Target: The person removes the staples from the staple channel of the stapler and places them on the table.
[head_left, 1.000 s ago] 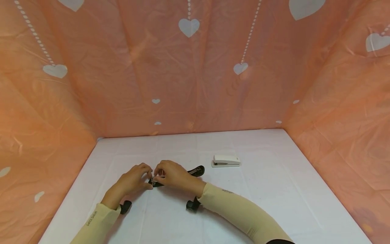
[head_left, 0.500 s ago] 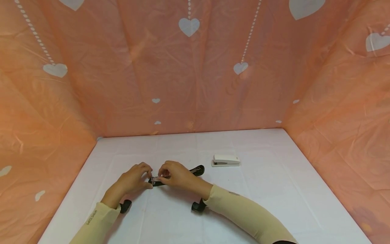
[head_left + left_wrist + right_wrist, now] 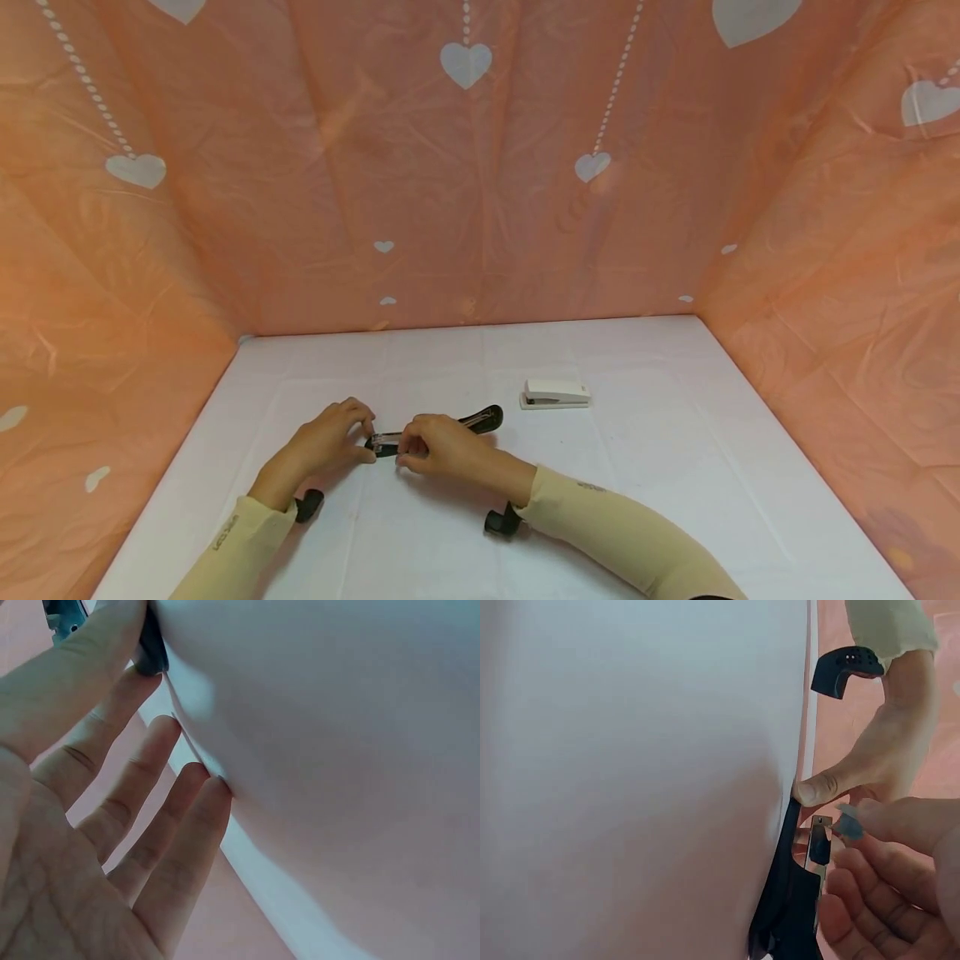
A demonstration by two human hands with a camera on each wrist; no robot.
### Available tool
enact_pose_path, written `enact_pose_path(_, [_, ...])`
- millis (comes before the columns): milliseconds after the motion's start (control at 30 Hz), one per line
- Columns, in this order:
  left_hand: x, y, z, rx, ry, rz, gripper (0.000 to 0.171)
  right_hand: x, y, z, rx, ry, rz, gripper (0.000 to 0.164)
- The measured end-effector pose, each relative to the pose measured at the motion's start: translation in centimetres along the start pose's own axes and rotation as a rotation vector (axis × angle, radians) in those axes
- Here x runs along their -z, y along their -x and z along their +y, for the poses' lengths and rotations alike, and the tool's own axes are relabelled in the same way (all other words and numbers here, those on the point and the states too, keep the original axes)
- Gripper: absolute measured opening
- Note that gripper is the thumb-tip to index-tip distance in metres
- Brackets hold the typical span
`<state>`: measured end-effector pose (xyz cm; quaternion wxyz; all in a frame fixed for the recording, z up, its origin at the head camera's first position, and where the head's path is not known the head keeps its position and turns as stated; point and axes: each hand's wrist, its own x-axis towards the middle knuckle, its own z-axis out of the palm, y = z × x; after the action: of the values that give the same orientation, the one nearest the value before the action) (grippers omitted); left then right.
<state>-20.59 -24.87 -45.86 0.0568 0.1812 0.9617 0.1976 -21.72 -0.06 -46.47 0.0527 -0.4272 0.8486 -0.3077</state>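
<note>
**The right hand (image 3: 442, 446) shifted down and to the right; the left hand (image 3: 326, 437) in place**

Nearest, along the bottom of the frame, are two pale sleeves (image 3: 622, 525) and two black wrist devices (image 3: 502, 522); the right-hand one of each has moved right and lower since half a second earlier. Two hands follow, at centre left. The right hand, whose fingertips were over the metal rail (image 3: 387, 437) in the earlier frame, now has them at the near side of the black stapler (image 3: 486, 419), so that more of the rail shows. Its thumb and forefinger pinch one small grey piece (image 3: 848, 825) (seen only in the right wrist view; whether it touches the rail cannot be told). The left hand, unchanged, holds the stapler's left end between thumb and forefinger, the other fingers spread.

Two staplers are present. The black one, opened out, slants from centre left toward the upper right, passing behind the right hand; one white stapler (image 3: 557, 394) sits beyond it, right of centre, as before. All rest on one white tabletop (image 3: 697, 467). Farthest, orange cloth (image 3: 480, 208) with pale hearts fills the upper frame.
</note>
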Motion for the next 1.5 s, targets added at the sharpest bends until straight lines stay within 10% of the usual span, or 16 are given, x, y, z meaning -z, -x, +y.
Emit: enact_pose_path(1500, [0.1,0.1,0.3,0.021,0.000,0.001,0.030,-0.8,1.9,-0.4,-0.050,0.135,-0.140,0.004])
